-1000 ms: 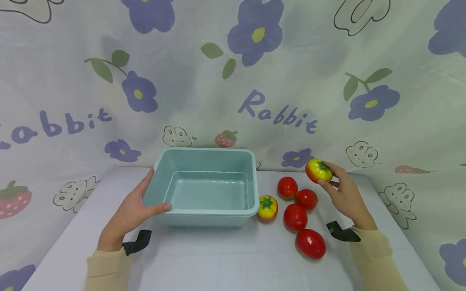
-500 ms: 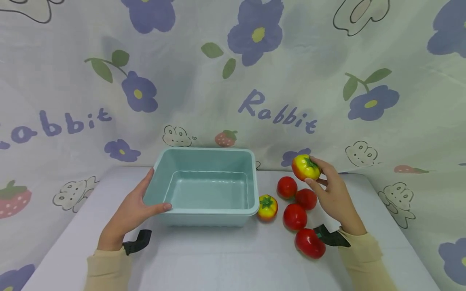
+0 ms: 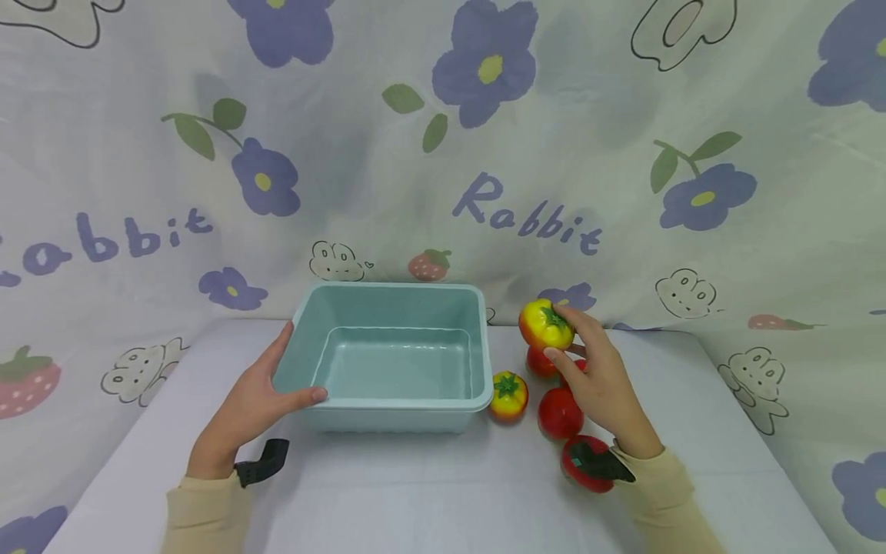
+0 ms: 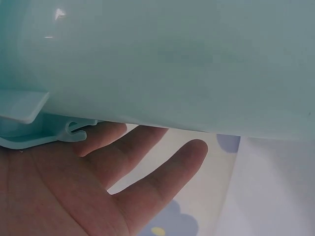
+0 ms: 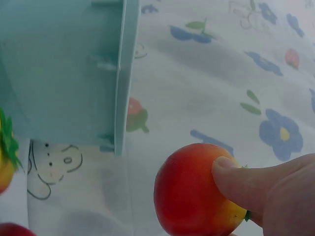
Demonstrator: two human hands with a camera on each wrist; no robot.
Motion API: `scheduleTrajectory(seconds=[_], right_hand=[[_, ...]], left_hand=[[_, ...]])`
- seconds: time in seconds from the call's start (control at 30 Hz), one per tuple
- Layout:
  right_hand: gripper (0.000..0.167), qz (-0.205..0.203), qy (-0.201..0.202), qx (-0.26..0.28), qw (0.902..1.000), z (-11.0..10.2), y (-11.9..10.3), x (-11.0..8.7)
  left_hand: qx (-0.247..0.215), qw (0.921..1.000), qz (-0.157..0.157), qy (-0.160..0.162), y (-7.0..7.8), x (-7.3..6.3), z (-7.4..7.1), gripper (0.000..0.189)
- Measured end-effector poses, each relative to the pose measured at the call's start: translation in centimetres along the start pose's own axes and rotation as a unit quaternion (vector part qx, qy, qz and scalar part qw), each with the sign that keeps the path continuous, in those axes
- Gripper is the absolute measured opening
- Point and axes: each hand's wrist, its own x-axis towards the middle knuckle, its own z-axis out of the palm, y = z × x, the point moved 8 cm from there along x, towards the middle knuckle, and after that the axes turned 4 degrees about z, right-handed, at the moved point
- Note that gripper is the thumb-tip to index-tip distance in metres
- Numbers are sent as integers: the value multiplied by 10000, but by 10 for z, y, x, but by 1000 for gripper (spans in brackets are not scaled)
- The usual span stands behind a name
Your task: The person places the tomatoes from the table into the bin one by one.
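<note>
At the left end of a pale blue-green plastic bin point(image 3: 401, 362), my left hand point(image 3: 252, 412) holds the corner. Its thumb lies over the front rim and the fingers run along the outside of the left wall point(image 4: 172, 64). My right hand point(image 3: 595, 381) pinches a red-and-yellow tomato point(image 3: 543, 325) with a green star-shaped top, raised to the right of the bin; in the right wrist view the thumb point(image 5: 241, 179) presses on its side. A second red-and-yellow tomato point(image 3: 508, 396) sits on the table against the bin's right front corner.
Several smooth red fruits, such as this round one point(image 3: 561, 413), lie right of the bin, partly hidden by my right hand and wrist strap. One longer red fruit point(image 3: 581, 473) lies nearest me. Behind the white table point(image 3: 415, 492) hangs a flower-printed cloth point(image 3: 374, 169).
My right hand has carried the red-and-yellow tomato leftward toward the bin, now over the red fruits. The left hand and bin have stayed put.
</note>
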Motion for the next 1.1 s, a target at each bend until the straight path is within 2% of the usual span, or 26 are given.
scheduleTrajectory(seconds=[0.3,0.6,0.87,1.1], right_hand=[[64,-105,-242,135,9996,27,-21,-2],[62,-268,-226,320,9989,45,-37,-2],[63,-372,-300,515,9975,61,-43,1],[61,-470,-439,461,9969,75,-46,2]], left_hand=[[5,10000,53,2,0,0,-1,118],[7,10000,54,4,0,-1,-1,118],[5,10000,29,24,0,0,-1,118],[3,10000,-3,37,0,0,-1,119]])
